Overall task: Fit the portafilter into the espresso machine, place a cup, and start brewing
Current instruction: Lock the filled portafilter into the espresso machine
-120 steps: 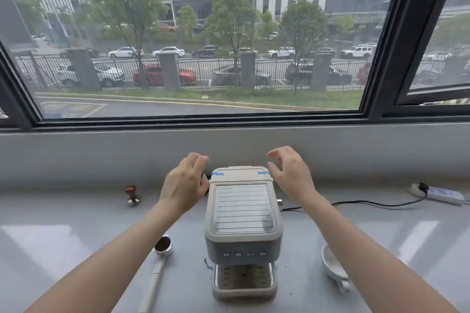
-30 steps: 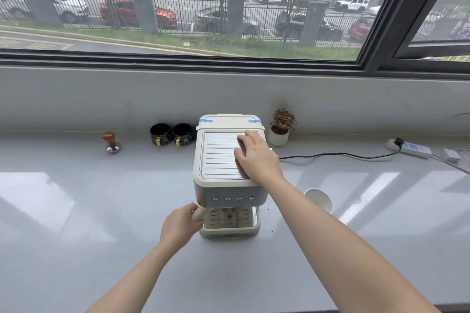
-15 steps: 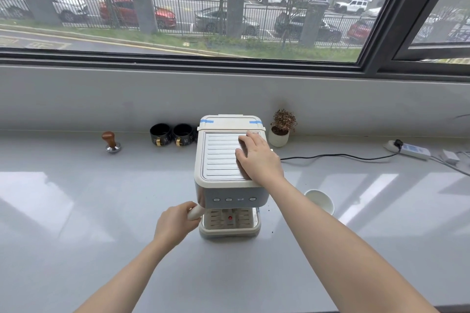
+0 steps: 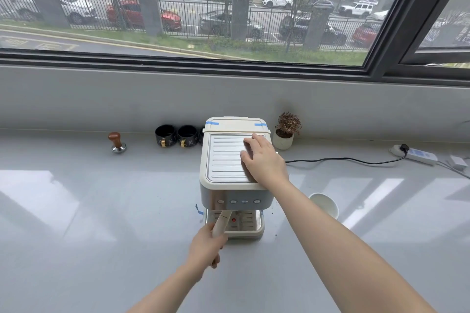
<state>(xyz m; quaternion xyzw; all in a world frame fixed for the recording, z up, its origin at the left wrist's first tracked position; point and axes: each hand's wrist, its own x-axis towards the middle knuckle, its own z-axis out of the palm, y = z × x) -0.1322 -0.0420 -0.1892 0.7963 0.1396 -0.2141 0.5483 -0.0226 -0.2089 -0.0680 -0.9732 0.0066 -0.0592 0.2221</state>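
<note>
The left hand is curling closed around the cream handle of the portafilter, gripping it near its free end. The handle is running up and slightly to the right from that fist, disappearing under the front of the espresso machine, just above the drip tray. The head of the portafilter is hidden beneath the machine's body, so whether it is seated there cannot be told.

The right hand is lying flat, palm down, on the ribbed top plate of the machine, fingers loosely spread and pointing away from the person, covering the plate's right side. It is holding nothing; it is simply pressing on the machine. The row of buttons on the front panel is sitting between the two hands, below the right palm and above the left fist.

The white cup is standing on the counter just to the right of the right forearm, beside the machine and apart from the drip tray, with neither hand touching it.

Beyond the left hand, near the wall, a tamper with a wooden knob is standing upright, and two dark mugs are sitting side by side just left of the machine's back. Past the right hand, a small potted plant is standing by the wall, and a black cable is trailing off to a power strip farther right.
</note>
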